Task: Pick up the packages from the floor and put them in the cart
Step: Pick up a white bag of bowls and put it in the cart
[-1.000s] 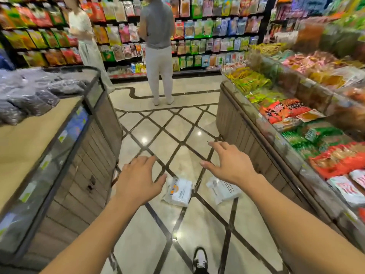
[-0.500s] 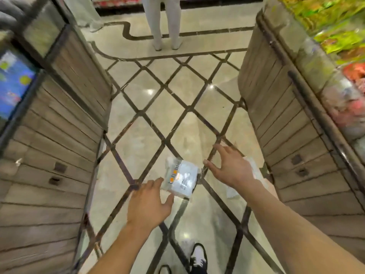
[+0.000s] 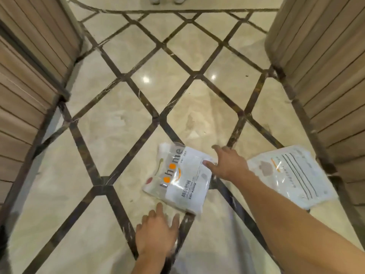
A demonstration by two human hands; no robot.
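Two packages lie flat on the floor in the aisle between two display counters — the left counter along the left edge, the right counter along the right. The near package sits mid-aisle; the second package lies to its right, apart from it, close to the base of the right counter. The right hand is over the gap between the two, its thumb at the near package's right edge. The left hand is just before that package's near edge, its fingers by the corner — whether they touch it cannot be told. At the far end of the aisle, a person's shoes stand on the floor.
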